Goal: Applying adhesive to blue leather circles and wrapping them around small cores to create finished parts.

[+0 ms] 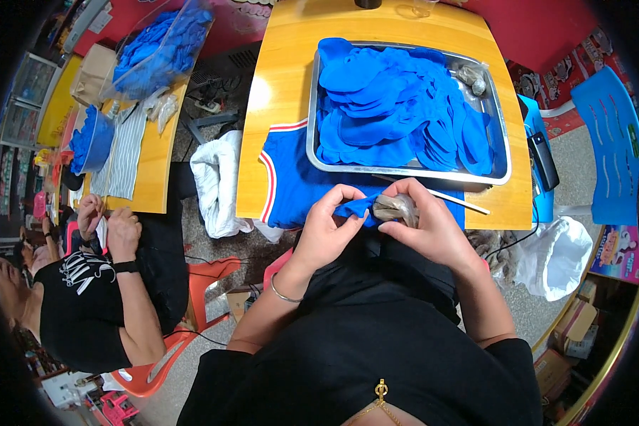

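Far left of the metal tray, a co-worker sits partly lost in the dark rim; what their fingers hold is hard to make out. From the tray's left side, a blue garment runs beneath it across the tabletop, partly covered. Just below the tray, the left grip pinches a small blue cloth piece, its thumb and fingers hiding much of it; the long axis lies roughly sideways, rising slightly rightward. Right of that, still below the tray, the right grip clasps a greyish-brown bundle in clear plastic, pointing leftward, its right end hidden by the palm.
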A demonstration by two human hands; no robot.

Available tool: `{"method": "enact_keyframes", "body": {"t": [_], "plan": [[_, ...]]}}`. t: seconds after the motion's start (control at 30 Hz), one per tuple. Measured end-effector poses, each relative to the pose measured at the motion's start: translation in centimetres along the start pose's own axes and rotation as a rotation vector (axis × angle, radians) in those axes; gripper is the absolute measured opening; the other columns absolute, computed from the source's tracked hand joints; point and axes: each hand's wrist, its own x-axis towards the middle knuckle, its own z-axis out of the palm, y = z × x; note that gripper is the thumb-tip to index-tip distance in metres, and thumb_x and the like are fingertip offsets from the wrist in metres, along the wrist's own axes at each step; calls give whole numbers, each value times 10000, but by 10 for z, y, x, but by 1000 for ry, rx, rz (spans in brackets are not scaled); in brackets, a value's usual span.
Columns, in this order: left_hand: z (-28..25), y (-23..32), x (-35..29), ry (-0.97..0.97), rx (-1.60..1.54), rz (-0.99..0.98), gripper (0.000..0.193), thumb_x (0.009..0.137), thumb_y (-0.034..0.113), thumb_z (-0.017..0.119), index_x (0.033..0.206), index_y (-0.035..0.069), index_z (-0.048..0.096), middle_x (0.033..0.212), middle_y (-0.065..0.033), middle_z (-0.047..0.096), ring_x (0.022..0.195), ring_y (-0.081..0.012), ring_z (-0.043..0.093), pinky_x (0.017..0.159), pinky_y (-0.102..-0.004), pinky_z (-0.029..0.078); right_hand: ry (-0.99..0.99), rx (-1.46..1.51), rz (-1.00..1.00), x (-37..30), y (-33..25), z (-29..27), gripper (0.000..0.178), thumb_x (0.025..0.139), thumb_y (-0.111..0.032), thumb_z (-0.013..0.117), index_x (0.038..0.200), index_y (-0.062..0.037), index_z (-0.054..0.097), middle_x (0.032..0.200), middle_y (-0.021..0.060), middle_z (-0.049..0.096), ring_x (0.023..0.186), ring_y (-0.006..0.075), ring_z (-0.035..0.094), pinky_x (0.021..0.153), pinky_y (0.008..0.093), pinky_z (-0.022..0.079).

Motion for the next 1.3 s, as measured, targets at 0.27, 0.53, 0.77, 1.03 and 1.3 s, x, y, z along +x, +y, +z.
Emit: {"method": "enact_keyframes", "body": {"t": [0.27,0.53,0.77,1.03,1.3], "plan": [[-2,-3,6,-6,-21,54,146,818,-3,599,931,25,511,955,-38,543,879,-73,498,774,-215,416,81,-355,-136,2,0,2,260,714,-64,672,925,-22,525,832,147,608,766,323,608,669,370,472],[-2,10,7,-66,50,148,180,791,17,627,926,27,508,909,-36,543,864,-99,518,763,-237,427,15,-161,-50,4,10,-1,250,743,-116,672,882,-9,495,747,151,596,684,304,602,613,344,457],[-3,31,7,-127,536,373,171,753,50,633,897,37,541,833,-100,544,749,-250,567,652,-300,456,-3,-169,13,3,12,-4,248,754,-136,655,874,-5,482,735,151,585,666,286,596,598,330,452],[0,32,5,-59,877,474,178,718,44,643,883,60,580,801,-88,546,723,-266,575,610,-347,470,46,-73,-75,4,12,0,244,738,-91,626,947,-23,520,817,136,611,751,285,622,665,331,471],[-1,41,6,-130,983,492,177,709,44,648,880,53,599,775,-88,511,738,-256,567,600,-355,466,4,-138,-18,0,12,-6,231,731,-68,610,946,-28,539,836,126,619,776,275,625,688,318,472]]}}
